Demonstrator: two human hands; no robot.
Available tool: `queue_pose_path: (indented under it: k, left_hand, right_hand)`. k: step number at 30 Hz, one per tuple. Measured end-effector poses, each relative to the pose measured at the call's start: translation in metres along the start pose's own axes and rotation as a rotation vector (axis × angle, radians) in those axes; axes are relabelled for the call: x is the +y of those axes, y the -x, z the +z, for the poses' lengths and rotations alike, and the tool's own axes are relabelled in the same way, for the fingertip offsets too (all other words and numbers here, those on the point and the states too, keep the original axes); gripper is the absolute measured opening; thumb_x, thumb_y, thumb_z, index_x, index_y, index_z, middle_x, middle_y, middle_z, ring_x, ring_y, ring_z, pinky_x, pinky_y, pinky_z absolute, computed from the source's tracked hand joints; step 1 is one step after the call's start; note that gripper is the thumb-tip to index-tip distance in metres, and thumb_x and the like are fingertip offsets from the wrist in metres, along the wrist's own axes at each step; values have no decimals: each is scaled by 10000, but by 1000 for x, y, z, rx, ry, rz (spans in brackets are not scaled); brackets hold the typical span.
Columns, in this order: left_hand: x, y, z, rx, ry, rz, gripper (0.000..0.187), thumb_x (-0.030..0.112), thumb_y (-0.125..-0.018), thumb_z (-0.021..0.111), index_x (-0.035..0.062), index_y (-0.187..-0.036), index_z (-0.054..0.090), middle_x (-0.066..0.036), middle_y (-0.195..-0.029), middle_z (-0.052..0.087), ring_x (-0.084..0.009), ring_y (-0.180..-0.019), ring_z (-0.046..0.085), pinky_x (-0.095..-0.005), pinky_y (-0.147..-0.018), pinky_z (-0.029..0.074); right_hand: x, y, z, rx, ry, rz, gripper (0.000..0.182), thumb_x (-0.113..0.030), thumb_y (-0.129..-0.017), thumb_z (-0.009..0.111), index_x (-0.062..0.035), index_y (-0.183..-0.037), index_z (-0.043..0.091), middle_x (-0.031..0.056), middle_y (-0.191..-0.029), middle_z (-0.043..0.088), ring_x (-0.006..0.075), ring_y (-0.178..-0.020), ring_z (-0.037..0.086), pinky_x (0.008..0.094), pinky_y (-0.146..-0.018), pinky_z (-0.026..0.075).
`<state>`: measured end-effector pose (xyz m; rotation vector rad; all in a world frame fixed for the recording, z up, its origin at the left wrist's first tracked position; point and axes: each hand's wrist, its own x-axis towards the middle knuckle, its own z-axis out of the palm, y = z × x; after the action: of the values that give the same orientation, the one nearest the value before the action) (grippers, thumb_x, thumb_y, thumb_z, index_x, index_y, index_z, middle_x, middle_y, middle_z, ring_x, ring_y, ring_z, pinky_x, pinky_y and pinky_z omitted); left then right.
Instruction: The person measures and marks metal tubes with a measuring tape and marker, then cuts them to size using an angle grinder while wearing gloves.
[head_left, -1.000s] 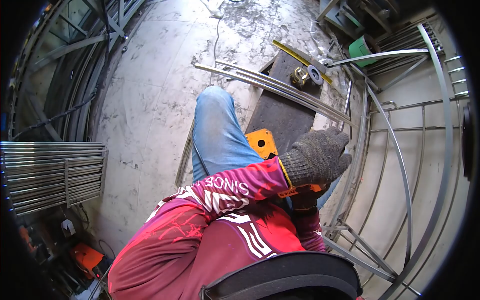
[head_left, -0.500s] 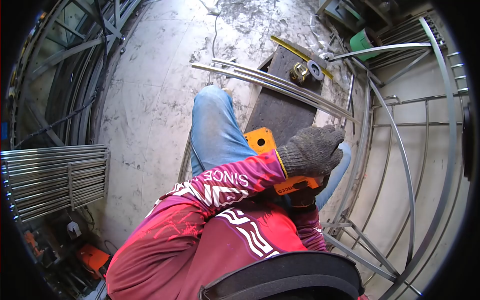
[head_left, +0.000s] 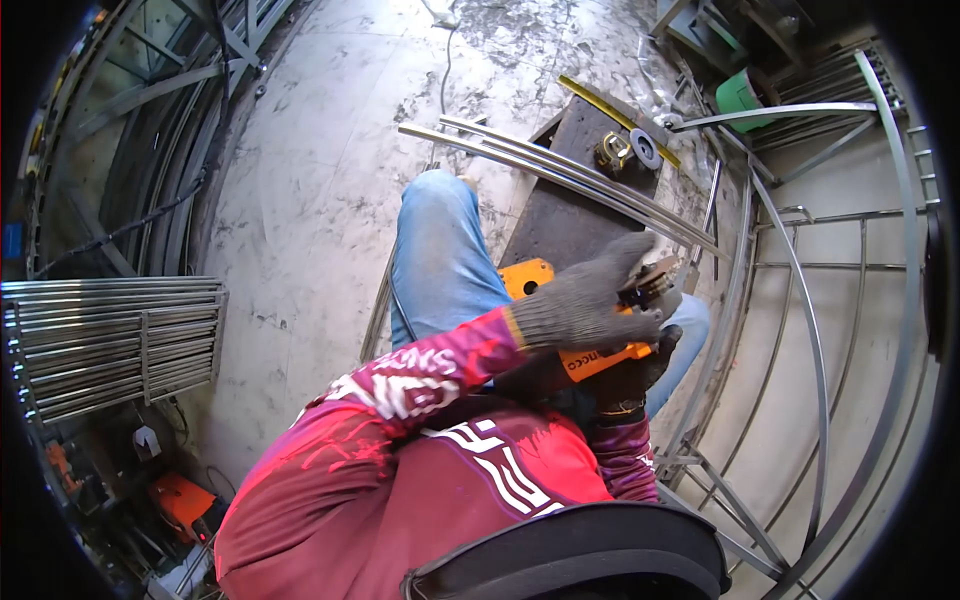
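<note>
Far L: a rack of shiny bars (head_left: 90,340), w/ an orange box (head_left: 183,500) on the floor side below it. Then the person's L knee (head_left: 435,215) in blue jeans, bent up.

Just R of the knee, an orange plate (head_left: 515,272) w/ a dark hole, near the L hand. L hand (head_left: 580,305), grey glove, reaches across the body; its grip is closed on a dark metal part (head_left: 648,287) at the upper R end of the orange tool (head_left: 603,362). The tool is in front of the torso, under the L hand. R hand (head_left: 650,370), dark glove, partly in shadow, grip closed round the tool's R side.

Beyond the hands, a dark board (head_left: 560,225) w/ long metal rods (head_left: 560,170) lying across it. Past the rods: yellow strip (head_left: 600,103), tape measure (head_left: 610,153) and, just beside it, a grey disc (head_left: 653,157).

Upper R: green tub (head_left: 738,98) by more bars. Far R: big curved metal frame (head_left: 903,180).
</note>
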<state>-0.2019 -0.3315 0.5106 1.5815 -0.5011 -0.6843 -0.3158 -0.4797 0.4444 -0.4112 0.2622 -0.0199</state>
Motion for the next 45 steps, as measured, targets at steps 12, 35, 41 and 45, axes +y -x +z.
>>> queue_pose_path:
  k: [12, 35, 41, 45]
  left_hand:
    - [-40, 74, 7, 13, -112, -330, 979, 314, -824, 804, 59, -1588, 247, -295, -1269, 621, -431, -1150, 653, -467, -973, 521]
    - [-328, -99, -293, -90, -1140, -306, 261, 267, -819, 667, 116, -1027, 710, -159, -966, 695, -385, -972, 670, -508, -841, 532]
    - [-473, -192, -297, 220, -925, -481, 279, 267, -893, 654, 100, -1111, 701, -187, -1125, 651, -398, -1091, 634, -519, -948, 515]
    - [-517, -231, -288, 322, -965, -449, 336, 258, -882, 676, 123, -1190, 661, -183, -1144, 641, -368, -1102, 632, -528, -915, 518]
  right_hand:
    - [28, -30, 0, 11, 294, -57, 928, -646, -814, 767, 2, -1421, 494, 186, -1239, 647, 342, -1107, 645, 484, -1005, 528]
    - [60, -121, -35, -96, -205, 410, 788, -567, -838, 768, -143, -1408, 427, 92, -896, 573, 274, -794, 597, 599, -851, 518]
    - [47, -131, -33, 130, -180, 527, 781, -566, -841, 762, -134, -1403, 434, 108, -913, 585, 288, -806, 607, 600, -855, 518]
    - [41, -140, -38, 293, -157, 566, 777, -566, -844, 758, -128, -1400, 439, 118, -924, 593, 297, -814, 613, 601, -857, 519]
